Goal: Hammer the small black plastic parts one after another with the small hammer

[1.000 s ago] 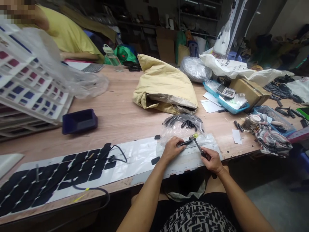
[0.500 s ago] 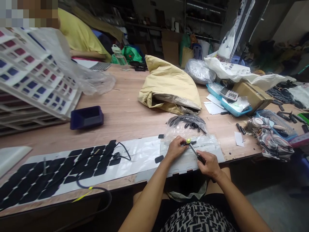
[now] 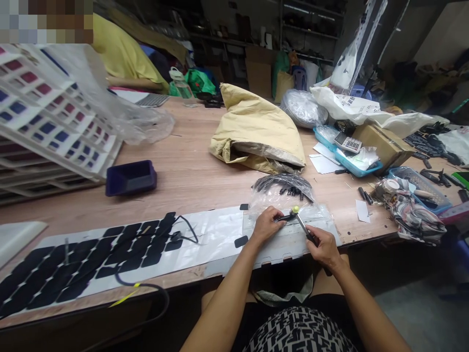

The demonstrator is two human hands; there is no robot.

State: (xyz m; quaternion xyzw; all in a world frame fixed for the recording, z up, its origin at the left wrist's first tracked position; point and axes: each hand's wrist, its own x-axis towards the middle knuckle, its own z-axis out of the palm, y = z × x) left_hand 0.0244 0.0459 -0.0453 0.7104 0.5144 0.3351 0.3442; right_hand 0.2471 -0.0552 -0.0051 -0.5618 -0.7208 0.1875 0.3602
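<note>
1. Since the frame half a second back, the right hand [image 3: 324, 247] has drawn to the right. The yellow-green head of its tool [image 3: 302, 224] has come up off the small black part [image 3: 284, 217]. The left hand [image 3: 266, 225] has scarcely moved.
2. One desk [image 3: 190, 178] carries everything. The work sits at its near edge, so anything knocked loose would likely drop to the floor.
3. One white panel [image 3: 216, 234] lies along that edge, with dark cells covering its left stretch and both hands over its right end. A stroke that misses the part would land on the sheet and could mark or crack it.
4. One tan sack [image 3: 256, 127] lies well behind the hands, and one dark blue tray [image 3: 128, 187] sits off to the left. Both look to be out of harm's way.
5. One clear bag [image 3: 269, 196] lies just behind the hands, holding more black pieces than can be counted. A wide backswing could snag it and scatter them.
6. One tool. The right hand is closed round the low end of its dark handle, a grip that may let the head wander.
7. One small black part, pinched in the left hand's fingertips on the panel's right end. Those fingertips lie right beside the head's path, so a stray stroke could hit them or shoot the part away.
</note>
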